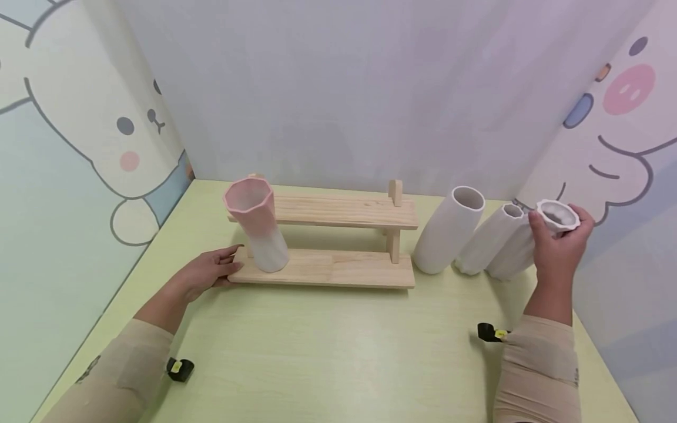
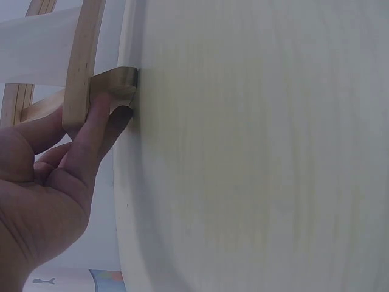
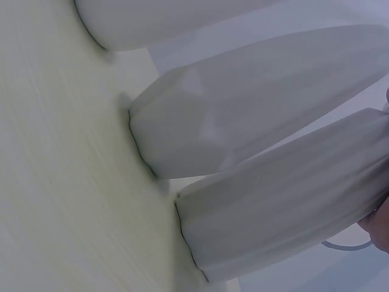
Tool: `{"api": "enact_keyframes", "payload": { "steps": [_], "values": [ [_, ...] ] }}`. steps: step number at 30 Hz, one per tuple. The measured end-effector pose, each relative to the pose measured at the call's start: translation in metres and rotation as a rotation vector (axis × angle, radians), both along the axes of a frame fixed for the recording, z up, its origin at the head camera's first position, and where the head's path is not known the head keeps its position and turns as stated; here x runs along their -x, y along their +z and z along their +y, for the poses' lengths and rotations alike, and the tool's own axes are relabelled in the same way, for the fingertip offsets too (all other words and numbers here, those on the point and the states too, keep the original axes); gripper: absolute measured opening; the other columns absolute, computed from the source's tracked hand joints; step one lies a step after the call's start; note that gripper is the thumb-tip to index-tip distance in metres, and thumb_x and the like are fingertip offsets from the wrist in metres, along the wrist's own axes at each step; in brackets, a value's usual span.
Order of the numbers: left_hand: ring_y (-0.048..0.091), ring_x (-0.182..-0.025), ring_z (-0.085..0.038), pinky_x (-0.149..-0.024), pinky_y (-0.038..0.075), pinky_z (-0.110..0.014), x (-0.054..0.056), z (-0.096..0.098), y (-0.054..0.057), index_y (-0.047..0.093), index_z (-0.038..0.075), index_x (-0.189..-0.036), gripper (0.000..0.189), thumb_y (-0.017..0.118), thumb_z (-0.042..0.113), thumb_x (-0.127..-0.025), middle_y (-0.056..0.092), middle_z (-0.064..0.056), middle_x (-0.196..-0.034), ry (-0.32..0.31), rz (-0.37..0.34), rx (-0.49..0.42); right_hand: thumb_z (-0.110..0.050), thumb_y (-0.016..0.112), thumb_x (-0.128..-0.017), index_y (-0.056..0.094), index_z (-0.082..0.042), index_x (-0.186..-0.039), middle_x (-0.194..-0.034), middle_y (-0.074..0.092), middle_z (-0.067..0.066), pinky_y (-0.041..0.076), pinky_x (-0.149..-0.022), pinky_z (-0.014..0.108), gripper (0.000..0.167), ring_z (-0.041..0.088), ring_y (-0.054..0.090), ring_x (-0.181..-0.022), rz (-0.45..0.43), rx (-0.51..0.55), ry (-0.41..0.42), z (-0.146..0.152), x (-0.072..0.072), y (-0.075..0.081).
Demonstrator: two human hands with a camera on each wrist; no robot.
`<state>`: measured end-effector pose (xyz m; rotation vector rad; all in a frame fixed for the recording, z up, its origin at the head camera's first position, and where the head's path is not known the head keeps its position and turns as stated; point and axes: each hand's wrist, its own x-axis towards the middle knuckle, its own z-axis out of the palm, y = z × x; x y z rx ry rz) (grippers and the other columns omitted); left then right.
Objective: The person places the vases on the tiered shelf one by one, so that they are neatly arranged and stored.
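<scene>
At the left end of a two-tier wooden shelf rack (image 1: pixel 349 269), my left hand (image 1: pixel 208 273) pinches the lower board. In the left wrist view its thumb and fingers lie on opposite faces of the board end (image 2: pixel 79 91). A pink-and-white vase (image 1: pixel 267 238) with an angular rim stands on that lower board, near the left hand. My right hand (image 1: pixel 563 255) grips the rightmost white vase (image 1: pixel 510 258) by its scalloped top. In the right wrist view this ribbed vase (image 3: pixel 279 207) stands with its base at the table; only part of the hand (image 3: pixel 380 228) shows there.
Left of the held vase stand a slim white vase (image 1: pixel 486 241) and a wider smooth white vase (image 1: pixel 446 235), close to the rack's right end. A pale curtain (image 1: pixel 328 106) hangs behind the table (image 1: pixel 338 352). Black wrist devices (image 1: pixel 180 370) are on both arms.
</scene>
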<state>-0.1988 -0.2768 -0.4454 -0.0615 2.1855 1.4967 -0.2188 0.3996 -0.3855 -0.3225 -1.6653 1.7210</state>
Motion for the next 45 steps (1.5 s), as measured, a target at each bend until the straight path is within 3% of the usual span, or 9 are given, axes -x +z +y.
{"api": "enact_keyframes", "payload": {
  "steps": [12, 24, 32, 45],
  "values": [
    [0.061, -0.101, -0.005, -0.083, 0.057, -0.027, 0.0, -0.001, -0.001, 0.016, 0.009, -0.157, 0.074, 0.058, 0.03, -0.1, 0.026, -0.026, -0.156, -0.011, 0.009, -0.026, -0.003, 0.085, -0.072, 0.044, -0.017, -0.133, -0.128, 0.049, 0.002, 0.043, -0.096, 0.014, 0.076, 0.014, 0.049, -0.118, 0.012, 0.054, -0.033, 0.004, -0.01, 0.014],
    [0.061, -0.1, -0.004, -0.083, 0.057, -0.028, -0.001, -0.001, 0.001, 0.015, 0.009, -0.158, 0.075, 0.058, 0.028, -0.1, 0.025, -0.024, -0.158, -0.008, 0.0, -0.02, 0.007, 0.083, -0.068, 0.049, -0.011, -0.128, -0.125, 0.053, 0.008, 0.047, -0.092, 0.019, 0.072, 0.018, 0.053, -0.114, 0.155, 0.144, -0.05, -0.008, -0.031, 0.047],
    [0.061, -0.099, -0.005, -0.083, 0.057, -0.028, -0.001, -0.001, 0.002, 0.015, 0.011, -0.158, 0.074, 0.058, 0.028, -0.1, 0.027, -0.024, -0.157, -0.004, -0.003, -0.014, 0.011, 0.081, -0.064, 0.053, -0.007, -0.124, -0.121, 0.058, 0.012, 0.048, -0.089, 0.022, 0.069, 0.022, 0.056, -0.109, 0.254, 0.146, -0.064, -0.02, -0.045, 0.068],
    [0.061, -0.099, -0.006, -0.082, 0.057, -0.026, -0.001, -0.001, 0.0, 0.016, 0.01, -0.158, 0.074, 0.058, 0.029, -0.1, 0.026, -0.024, -0.157, -0.001, -0.004, -0.018, 0.019, 0.077, -0.063, 0.055, -0.001, -0.123, -0.12, 0.059, 0.018, 0.051, -0.086, 0.026, 0.067, 0.026, 0.058, -0.107, 0.299, 0.207, 0.016, -0.045, -0.065, 0.092]
  ]
}}
